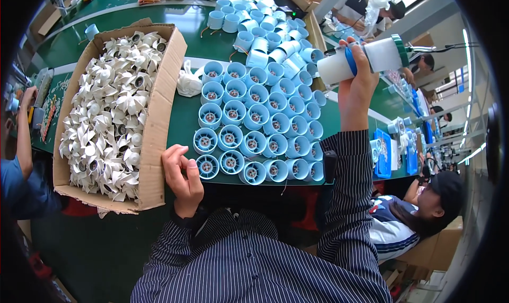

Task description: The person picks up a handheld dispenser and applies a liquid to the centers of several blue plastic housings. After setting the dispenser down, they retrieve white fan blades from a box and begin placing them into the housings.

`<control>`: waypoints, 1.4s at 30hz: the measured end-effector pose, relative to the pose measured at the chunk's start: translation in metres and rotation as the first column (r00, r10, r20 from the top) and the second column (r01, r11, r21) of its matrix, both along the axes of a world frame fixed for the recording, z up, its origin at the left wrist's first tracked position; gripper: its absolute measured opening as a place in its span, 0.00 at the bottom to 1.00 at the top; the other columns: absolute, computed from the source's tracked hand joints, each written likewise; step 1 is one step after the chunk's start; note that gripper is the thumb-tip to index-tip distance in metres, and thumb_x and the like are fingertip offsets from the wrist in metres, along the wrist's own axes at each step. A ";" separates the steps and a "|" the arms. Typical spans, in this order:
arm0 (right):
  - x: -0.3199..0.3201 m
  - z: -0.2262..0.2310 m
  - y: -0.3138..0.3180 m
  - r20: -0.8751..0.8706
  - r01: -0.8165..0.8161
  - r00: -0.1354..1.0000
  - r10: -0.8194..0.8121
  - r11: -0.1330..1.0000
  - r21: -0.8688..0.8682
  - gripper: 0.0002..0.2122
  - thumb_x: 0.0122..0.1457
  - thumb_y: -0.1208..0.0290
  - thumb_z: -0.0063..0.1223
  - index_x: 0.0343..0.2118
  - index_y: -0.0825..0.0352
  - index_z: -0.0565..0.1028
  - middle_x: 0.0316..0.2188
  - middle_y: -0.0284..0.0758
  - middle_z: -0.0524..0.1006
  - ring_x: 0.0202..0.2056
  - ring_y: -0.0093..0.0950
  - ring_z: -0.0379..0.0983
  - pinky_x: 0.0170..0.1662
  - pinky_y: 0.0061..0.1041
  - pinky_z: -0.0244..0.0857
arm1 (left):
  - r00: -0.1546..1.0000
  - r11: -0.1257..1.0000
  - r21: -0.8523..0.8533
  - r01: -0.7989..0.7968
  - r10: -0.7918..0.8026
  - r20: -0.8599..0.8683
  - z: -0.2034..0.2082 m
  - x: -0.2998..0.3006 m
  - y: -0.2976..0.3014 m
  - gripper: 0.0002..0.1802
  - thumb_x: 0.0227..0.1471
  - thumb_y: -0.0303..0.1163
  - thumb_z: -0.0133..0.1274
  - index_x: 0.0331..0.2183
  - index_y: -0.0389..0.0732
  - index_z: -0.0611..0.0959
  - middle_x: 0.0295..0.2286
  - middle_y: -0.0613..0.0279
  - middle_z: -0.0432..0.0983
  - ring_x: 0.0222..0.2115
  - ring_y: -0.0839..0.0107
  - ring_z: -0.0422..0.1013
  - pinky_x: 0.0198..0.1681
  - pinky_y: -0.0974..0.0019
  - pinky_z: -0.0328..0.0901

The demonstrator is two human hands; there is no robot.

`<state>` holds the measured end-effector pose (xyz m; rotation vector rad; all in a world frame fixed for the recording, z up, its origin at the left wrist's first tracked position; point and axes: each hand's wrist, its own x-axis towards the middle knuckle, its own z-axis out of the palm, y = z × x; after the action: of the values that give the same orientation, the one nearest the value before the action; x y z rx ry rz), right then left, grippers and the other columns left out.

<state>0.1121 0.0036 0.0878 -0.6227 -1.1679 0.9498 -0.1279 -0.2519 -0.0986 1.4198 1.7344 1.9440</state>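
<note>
My right hand is raised above the table's right part, its fingers wrapped around a white cylindrical tool with a blue band, a green end and a cord running off to the right. My left hand rests at the table's near edge, loosely curled with thumb and fingers apart, nothing visible in it. It lies between a cardboard box of white fan impellers and the nearest light blue round housings. These stand upright in rows, small motor parts showing inside them.
More blue housings lie piled, many on their sides, at the back. A crumpled white plastic bag sits behind the rows. A co-worker sits at right; another person's arm reaches in at left. Blue trays stand further right.
</note>
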 end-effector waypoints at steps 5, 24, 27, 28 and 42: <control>0.039 -0.014 -0.022 -0.072 0.110 0.992 -0.106 0.992 0.059 0.24 0.59 0.71 0.62 0.55 0.71 0.63 0.48 0.42 0.75 0.48 0.31 0.76 0.54 0.32 0.70 | 0.998 0.997 0.072 -0.027 0.023 0.055 -0.008 0.009 -0.017 0.12 0.55 0.21 0.48 0.43 0.32 0.76 0.41 0.48 0.73 0.23 0.73 0.64 0.30 0.71 0.64; 0.136 -0.115 -0.177 0.514 0.664 0.580 -0.633 0.732 0.152 0.24 0.67 0.72 0.48 0.62 0.75 0.60 0.59 0.45 0.67 0.58 0.32 0.66 0.62 0.32 0.58 | 0.633 0.660 -0.339 0.670 -0.747 -0.203 0.061 0.068 -0.017 0.08 0.47 0.24 0.58 0.34 0.36 0.83 0.30 0.58 0.80 0.25 0.64 0.77 0.27 0.66 0.72; 0.133 -0.136 -0.210 0.502 0.591 0.714 -0.488 0.804 -0.059 0.18 0.64 0.76 0.49 0.55 0.75 0.67 0.54 0.43 0.71 0.53 0.30 0.70 0.57 0.28 0.63 | 0.620 0.630 -0.425 0.650 -0.763 -0.182 0.037 0.077 -0.009 0.08 0.47 0.25 0.60 0.34 0.37 0.83 0.32 0.59 0.80 0.27 0.63 0.78 0.29 0.66 0.72; 0.134 -0.143 -0.220 0.531 0.511 0.765 -0.364 0.845 -0.157 0.13 0.63 0.77 0.49 0.50 0.74 0.70 0.49 0.42 0.75 0.47 0.28 0.73 0.52 0.26 0.66 | 0.643 0.643 -0.436 0.629 -0.746 -0.173 0.029 0.079 -0.006 0.08 0.47 0.25 0.60 0.34 0.37 0.84 0.33 0.59 0.80 0.28 0.63 0.78 0.30 0.65 0.72; 0.085 -0.126 -0.229 0.441 -0.356 0.728 0.525 0.839 -0.411 0.04 0.52 0.80 0.54 0.28 0.74 0.80 0.25 0.40 0.81 0.27 0.27 0.78 0.33 0.20 0.71 | 0.689 0.682 -0.466 0.564 -0.699 -0.191 0.095 0.055 -0.037 0.08 0.47 0.23 0.61 0.34 0.35 0.83 0.29 0.57 0.81 0.27 0.62 0.79 0.29 0.64 0.73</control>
<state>0.1974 -0.2255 -0.0381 -0.9163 -1.7523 1.4437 -0.0728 -0.2891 -0.0031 1.9561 1.3192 0.9613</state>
